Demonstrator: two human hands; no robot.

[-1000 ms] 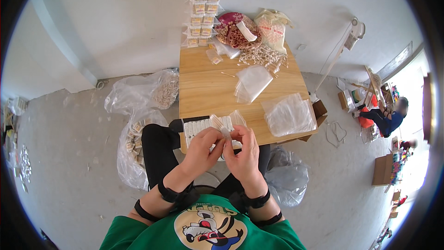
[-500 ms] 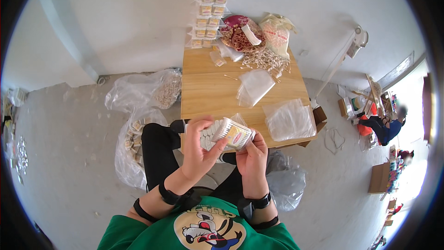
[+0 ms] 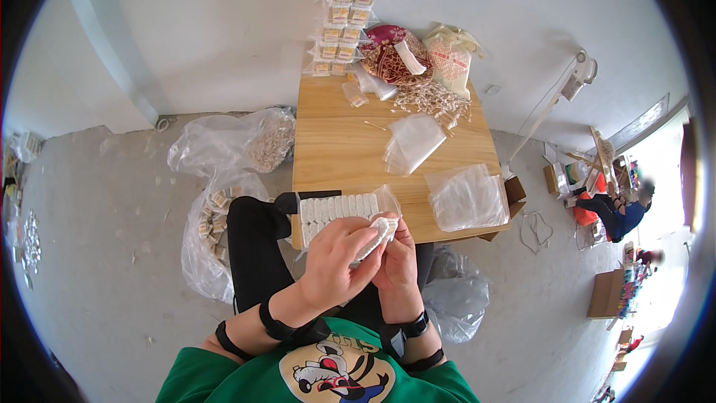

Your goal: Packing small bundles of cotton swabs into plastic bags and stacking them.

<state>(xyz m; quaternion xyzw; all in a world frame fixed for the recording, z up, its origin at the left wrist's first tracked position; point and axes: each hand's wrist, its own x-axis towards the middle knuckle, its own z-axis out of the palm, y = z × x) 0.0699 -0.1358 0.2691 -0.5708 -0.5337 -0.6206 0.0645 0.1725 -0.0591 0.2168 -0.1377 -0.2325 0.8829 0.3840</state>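
A pack of cotton swabs (image 3: 383, 230) is held between my two hands above the near edge of the table, its white tip end turned up toward me. My left hand (image 3: 335, 263) grips it from the left, thumb and fingers pressed on its side. My right hand (image 3: 397, 263) pinches its right end, and part of the pack is hidden by my fingers. Just beyond my left hand, rows of upright swab packs (image 3: 339, 207) stand close together at the table's near edge, with clear plastic at their right end.
The wooden table (image 3: 335, 142) bears flat clear plastic bags (image 3: 468, 198), more clear bags (image 3: 415, 142), loose cotton swabs (image 3: 432, 98), a red patterned cloth (image 3: 391, 56) and a cream sack (image 3: 450, 60). Tall stacked packs (image 3: 347, 15) stand at its back left. Plastic sacks (image 3: 201, 239) lie on the floor.
The pack has been tilted, so its printed face no longer shows and its swab tips do. Both hands have dropped slightly toward me, uncovering the packs on the table.
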